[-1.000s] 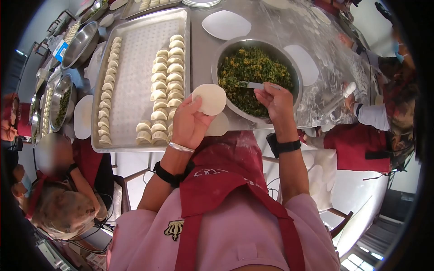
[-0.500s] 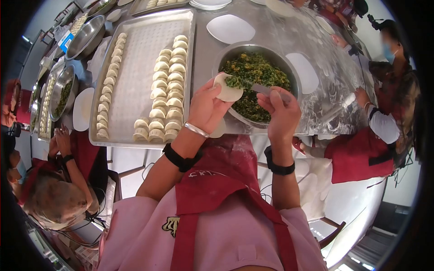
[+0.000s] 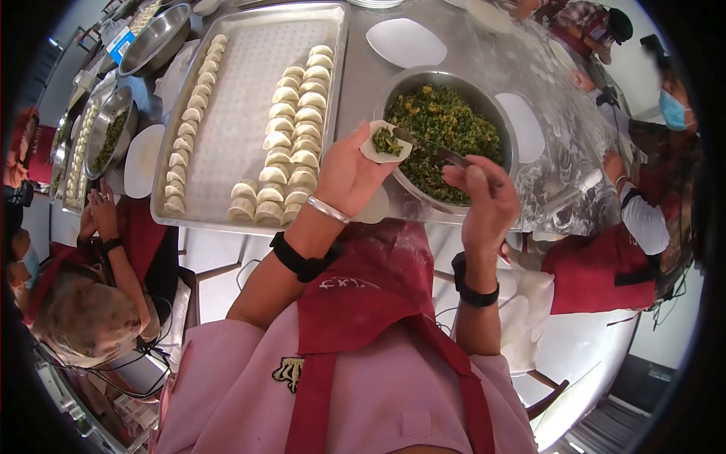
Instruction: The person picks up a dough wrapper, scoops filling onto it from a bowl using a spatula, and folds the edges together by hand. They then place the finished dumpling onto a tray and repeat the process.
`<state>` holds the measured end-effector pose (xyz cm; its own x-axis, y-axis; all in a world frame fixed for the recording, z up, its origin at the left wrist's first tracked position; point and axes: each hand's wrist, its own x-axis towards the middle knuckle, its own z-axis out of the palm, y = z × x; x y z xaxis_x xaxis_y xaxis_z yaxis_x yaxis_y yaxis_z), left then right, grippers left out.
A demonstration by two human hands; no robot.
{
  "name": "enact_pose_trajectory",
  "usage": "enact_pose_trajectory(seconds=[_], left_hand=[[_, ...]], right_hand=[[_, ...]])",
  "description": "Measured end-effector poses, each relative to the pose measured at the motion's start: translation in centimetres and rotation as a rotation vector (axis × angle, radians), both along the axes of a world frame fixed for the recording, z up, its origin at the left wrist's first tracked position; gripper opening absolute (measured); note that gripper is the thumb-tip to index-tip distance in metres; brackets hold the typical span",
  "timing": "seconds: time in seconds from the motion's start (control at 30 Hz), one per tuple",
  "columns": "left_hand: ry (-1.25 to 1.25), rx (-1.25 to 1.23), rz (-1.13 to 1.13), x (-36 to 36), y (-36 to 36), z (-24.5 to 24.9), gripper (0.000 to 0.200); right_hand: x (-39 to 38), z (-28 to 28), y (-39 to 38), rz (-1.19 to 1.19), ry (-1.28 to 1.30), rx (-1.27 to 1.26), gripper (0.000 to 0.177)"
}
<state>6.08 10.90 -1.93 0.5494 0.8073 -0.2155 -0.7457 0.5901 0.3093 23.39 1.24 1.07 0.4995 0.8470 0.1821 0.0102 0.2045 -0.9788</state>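
Observation:
A round dumpling wrapper (image 3: 376, 153) lies on the fingers of my left hand (image 3: 350, 172), which is closed around its near edge. A small heap of green filling (image 3: 386, 141) sits in the wrapper's middle. My right hand (image 3: 488, 198) grips the handle of a metal spoon (image 3: 451, 157), whose tip is at the wrapper's right edge. Both hands are over the near side of a steel bowl (image 3: 511, 144) that holds chopped green and yellow filling (image 3: 448, 113). To the left, a large metal tray (image 3: 240, 91) carries rows of folded dumplings (image 3: 278, 138).
White plates (image 3: 407, 42) lie beyond and right of the bowl, on a floury steel table (image 3: 563, 163). Another plate (image 3: 144, 160) and several bowls stand left of the tray. One person (image 3: 113, 287) sits at left; others are at right, one with an arm (image 3: 643, 212) on the table edge.
The filling now sits on the wrapper as a spread heap, and the spoon's tip is at the wrapper's edge. My right hand is slightly lower and farther right. The whole view has shifted.

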Motion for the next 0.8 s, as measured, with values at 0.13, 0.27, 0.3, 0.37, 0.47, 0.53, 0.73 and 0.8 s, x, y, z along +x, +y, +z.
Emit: enact_pose_trajectory(seconds=[0.13,0.27,0.3,0.37,0.47,0.53,0.73,0.8], left_hand=[[0.011,-0.001,-0.026,-0.3,-0.5,0.3,0.042],[0.036,0.039,-0.065,-0.6,-1.3,0.4,0.044],[0.039,0.063,-0.074,-0.7,-1.5,0.3,0.045],[0.083,0.080,-0.083,-1.0,-1.8,0.7,0.045],[0.103,0.113,-0.106,-1.3,-2.0,1.0,0.045],[0.090,0.126,-0.116,-1.4,-2.0,0.8,0.045],[0.075,0.087,-0.099,-1.4,-1.9,-0.2,0.044],[0.112,0.089,-0.116,-1.5,-2.1,-0.2,0.045]], right_hand=[[0.9,0.3,0.3,0.059,0.258,-0.084,0.023],[1.3,-0.9,1.0,0.092,0.295,-0.150,0.022],[1.4,-1.0,1.2,0.088,0.295,-0.161,0.022],[1.6,-1.2,1.6,0.082,0.305,-0.184,0.022],[1.8,-1.4,1.7,0.088,0.326,-0.207,0.022],[1.9,-1.5,1.7,0.113,0.336,-0.203,0.021],[2.3,-0.1,1.0,0.093,0.347,-0.208,0.021],[2.1,0.2,1.0,0.081,0.370,-0.199,0.021]])
